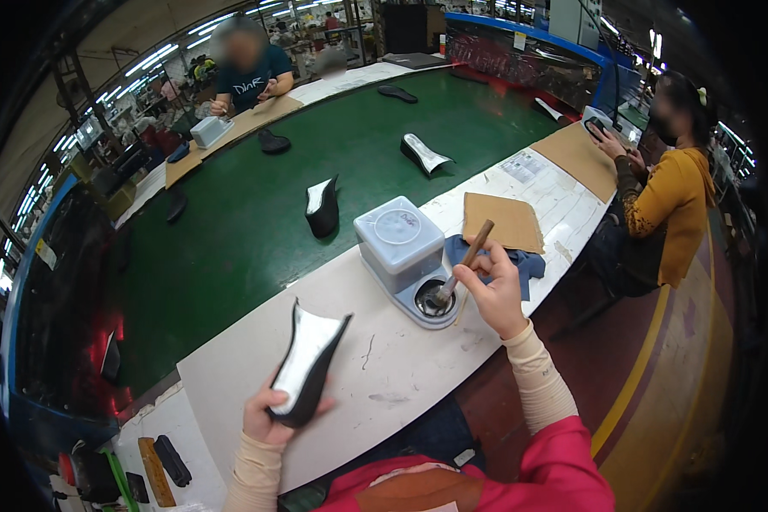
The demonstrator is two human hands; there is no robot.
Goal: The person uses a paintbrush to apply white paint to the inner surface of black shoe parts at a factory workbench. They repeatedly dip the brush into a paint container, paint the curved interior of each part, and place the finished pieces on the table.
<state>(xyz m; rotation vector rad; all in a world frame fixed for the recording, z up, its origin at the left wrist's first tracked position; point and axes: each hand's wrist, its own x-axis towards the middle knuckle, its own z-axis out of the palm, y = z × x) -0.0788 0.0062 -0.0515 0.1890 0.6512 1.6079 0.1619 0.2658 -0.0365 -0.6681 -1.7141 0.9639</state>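
Black with a pale lining, the shoe part (305,369) is sitting low and left of centre, the left hand (269,418) gripping it, apparently not yet brushed. The right hand (495,290) is gripping a brush (462,264), dipping it into the grey glue pot (405,256) on the desk (384,358).

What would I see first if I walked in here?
Probably the long green belt running down the middle, with black shoe parts on it. Nearest the camera, the left hand holds a black and white shoe part, and the right hand dips a brush into a grey pot.
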